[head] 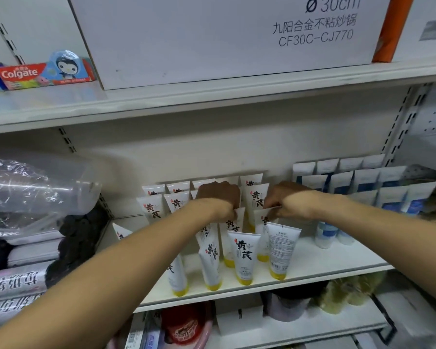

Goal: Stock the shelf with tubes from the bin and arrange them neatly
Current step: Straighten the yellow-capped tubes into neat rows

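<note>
Left hand (218, 197) curled on a white tube (233, 224), right hand (286, 199) seemingly pinching a second tube (261, 222) by its top

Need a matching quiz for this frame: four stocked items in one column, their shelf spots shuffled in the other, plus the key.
Items
1. toothpaste box
2. white carton
3. yellow-capped tubes
4. blue tubes

Places
A. middle shelf, right
B. upper shelf, left
C. middle shelf, centre
D. upper shelf, centre

Pairs: 1-B, 2-D, 3-C, 4-A
</note>
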